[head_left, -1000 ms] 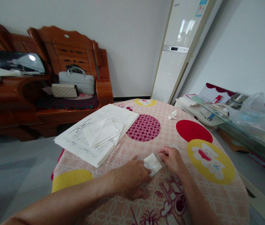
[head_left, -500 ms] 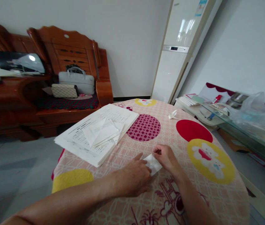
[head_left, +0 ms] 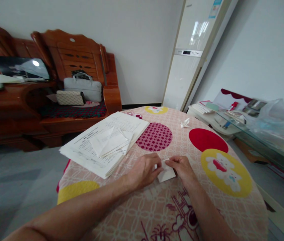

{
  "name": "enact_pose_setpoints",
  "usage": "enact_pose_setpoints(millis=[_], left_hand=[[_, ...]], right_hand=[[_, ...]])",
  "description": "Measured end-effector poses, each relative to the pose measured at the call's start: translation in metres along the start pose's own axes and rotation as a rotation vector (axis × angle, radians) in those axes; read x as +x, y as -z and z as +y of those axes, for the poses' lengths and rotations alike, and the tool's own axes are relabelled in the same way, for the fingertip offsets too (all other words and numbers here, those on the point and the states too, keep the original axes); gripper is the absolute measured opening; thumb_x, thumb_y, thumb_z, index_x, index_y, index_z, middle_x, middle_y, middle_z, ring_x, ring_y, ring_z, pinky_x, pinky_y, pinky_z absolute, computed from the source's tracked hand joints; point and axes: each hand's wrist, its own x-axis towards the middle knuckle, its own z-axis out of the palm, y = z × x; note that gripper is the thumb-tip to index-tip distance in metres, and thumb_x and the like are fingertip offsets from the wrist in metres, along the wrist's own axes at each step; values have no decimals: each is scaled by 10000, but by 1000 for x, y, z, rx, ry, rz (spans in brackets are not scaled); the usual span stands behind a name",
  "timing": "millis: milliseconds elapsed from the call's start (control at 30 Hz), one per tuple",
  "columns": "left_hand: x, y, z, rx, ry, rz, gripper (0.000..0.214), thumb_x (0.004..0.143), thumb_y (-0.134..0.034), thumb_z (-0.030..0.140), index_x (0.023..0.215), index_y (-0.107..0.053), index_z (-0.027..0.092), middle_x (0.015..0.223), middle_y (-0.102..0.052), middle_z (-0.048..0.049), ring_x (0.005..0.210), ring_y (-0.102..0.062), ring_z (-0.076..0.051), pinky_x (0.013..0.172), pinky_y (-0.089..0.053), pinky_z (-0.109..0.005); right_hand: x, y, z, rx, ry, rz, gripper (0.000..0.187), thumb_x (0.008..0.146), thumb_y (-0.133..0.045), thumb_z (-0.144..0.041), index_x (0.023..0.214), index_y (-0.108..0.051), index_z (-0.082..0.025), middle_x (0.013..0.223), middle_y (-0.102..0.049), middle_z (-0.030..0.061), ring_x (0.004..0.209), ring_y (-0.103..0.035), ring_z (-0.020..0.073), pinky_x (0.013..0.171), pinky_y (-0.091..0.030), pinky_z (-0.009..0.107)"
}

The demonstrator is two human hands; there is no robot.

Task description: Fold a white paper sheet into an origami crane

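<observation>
A small folded piece of white paper lies on the patterned tablecloth between my hands. My left hand is curled at its left side, thumb and fingers pinching that edge. From the right, my right hand pinches the paper's upper edge between thumb and forefinger. Left of my hands is a stack of printed sheets, with loose folded paper pieces on top. Farther back on the cloth stands a small folded paper figure.
A glass-topped side table at the right holds papers and a clear plastic bag. Behind on the left, a wooden chair carries a grey bag and a quilted purse. A tall white air conditioner stands by the wall.
My left hand has moved up from lying stretched across the paper to a curled pinch at its side. The paper has turned, and my right hand has shifted slightly right.
</observation>
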Motion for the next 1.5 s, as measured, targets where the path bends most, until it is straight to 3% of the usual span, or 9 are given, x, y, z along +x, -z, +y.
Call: enact_pose_setpoints(millis=[100,167,300,433,633,800,967,1200,1500], left_hand=[[12,7,-14,-237,176,246,180,880,-514,270,800,-620,149,776,-645,-31,743,-602,-149,702,-474,-255],[17,6,-21,-461,238,238,254,899,-487,339,813,-608,133,720,-620,-28,683,-595,-140,654,-481,-250],[18,-10,-28,-783,337,52,302,843,-565,407,819,-607,110,715,-612,-28,630,-588,-127,601,-489,-241],[16,-26,-31,-771,310,74,242,764,-642,355,768,-615,115,633,-566,5,543,-519,-95,487,-380,-187],[15,-32,-33,-697,288,110,232,780,-610,347,730,-619,120,619,-571,1,538,-508,-100,486,-346,-195],[15,-32,-31,-654,253,144,199,784,-597,315,751,-639,124,672,-603,-10,604,-528,-110,527,-358,-197],[14,-29,-28,-600,291,144,170,759,-578,267,665,-630,135,597,-551,15,554,-471,-93,496,-310,-196],[17,-24,-29,-781,406,111,96,653,-556,207,578,-591,158,499,-508,36,454,-453,-91,443,-316,-206],[18,-17,-31,-867,467,97,102,634,-533,194,554,-581,150,481,-559,-1,437,-521,-115,440,-389,-215]], right_hand=[[-3,0,-3,136,23,23,198,659,-712,-341,650,-663,-150,577,-620,2,515,-533,135,512,-405,243],[-5,-1,-4,176,40,13,198,664,-720,-344,668,-685,-150,593,-639,10,527,-549,144,523,-418,249],[-7,-4,-3,199,65,-14,182,677,-728,-334,671,-699,-155,598,-646,10,530,-552,146,534,-429,256],[-6,-7,2,204,111,-36,186,691,-733,-329,669,-707,-145,579,-637,9,512,-529,135,515,-408,248],[-4,-10,8,194,139,-28,190,711,-732,-331,703,-730,-142,579,-637,10,502,-513,127,495,-381,241],[-4,-13,8,138,155,-11,206,712,-730,-343,684,-719,-138,553,-603,-3,491,-485,117,476,-343,231],[-7,-17,4,87,165,4,240,699,-738,-350,604,-681,-137,499,-538,-26,472,-444,100,461,-312,221],[-7,-16,6,192,105,51,169,682,-734,-308,658,-726,-141,546,-617,0,483,-504,124,472,-364,235],[-9,-7,0,355,45,144,160,605,-788,-297,617,-729,-149,542,-640,1,475,-524,126,467,-394,236]])
